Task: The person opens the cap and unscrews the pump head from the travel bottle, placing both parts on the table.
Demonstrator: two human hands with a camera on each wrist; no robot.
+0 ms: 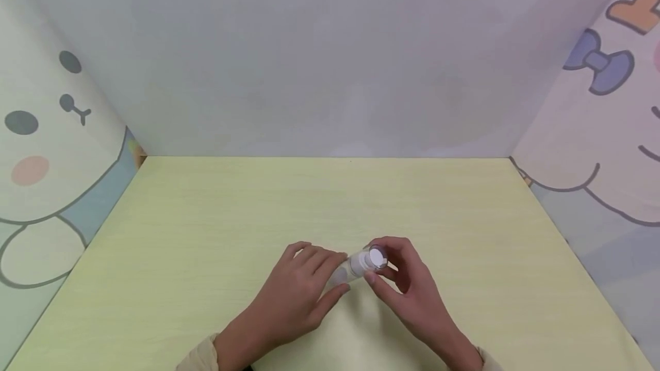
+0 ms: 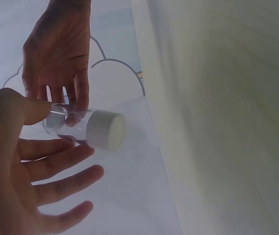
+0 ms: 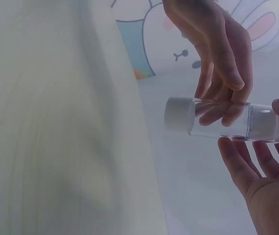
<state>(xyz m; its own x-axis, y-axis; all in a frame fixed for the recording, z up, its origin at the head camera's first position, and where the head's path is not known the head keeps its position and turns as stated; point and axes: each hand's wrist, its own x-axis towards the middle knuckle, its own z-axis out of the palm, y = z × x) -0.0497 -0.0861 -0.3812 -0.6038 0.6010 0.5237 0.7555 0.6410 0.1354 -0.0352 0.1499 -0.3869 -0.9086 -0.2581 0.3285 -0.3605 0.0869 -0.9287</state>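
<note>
A small clear pump bottle [image 1: 356, 265] with a white base [image 3: 177, 115] is held tilted above the table, between both hands. The left hand [image 1: 294, 291] grips its body, with the thumb on the near side and the fingers over the far side. At the other end, the right hand [image 1: 412, 291] pinches the clear cap [image 1: 378, 257] between thumb and fingers. Inside that end, a white collar [image 3: 264, 125] shows in the right wrist view. The clear body looks see-through, and fingers are visible behind it. Whether the cap is seated or loose, I cannot tell.
A pale yellow table [image 1: 232, 205] spreads under the hands, with their shadows on it. Behind it stands a plain whitish wall [image 1: 330, 56]. Cartoon-printed panels [image 1: 51, 159] enclose the left and right sides.
</note>
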